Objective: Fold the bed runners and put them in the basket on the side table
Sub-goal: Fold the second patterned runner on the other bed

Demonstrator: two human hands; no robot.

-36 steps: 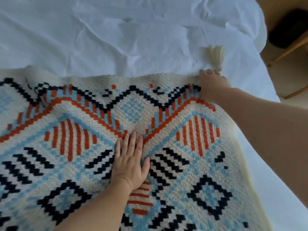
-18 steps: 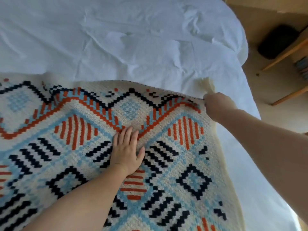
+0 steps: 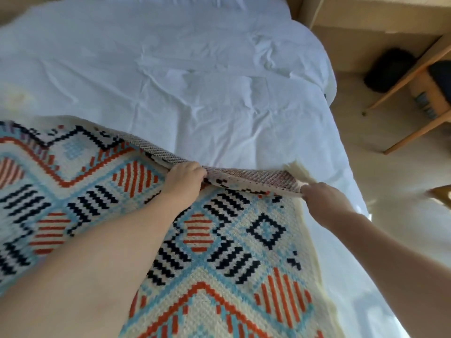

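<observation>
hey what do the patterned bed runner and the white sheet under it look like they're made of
Bed runner: looks like chunky knitted or woven yarn, matte, with blocky stitches and a ribbed underside where it is lifted.
Sheet: looks like thin, smooth woven fabric, perhaps cotton, with fine sharp creases. Fibre can't be confirmed.

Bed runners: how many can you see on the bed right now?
1. The patterned bed runner lies across the near part of the white bed; left hand and right hand grip its lifted far edge. Others may lie out of frame.
</observation>
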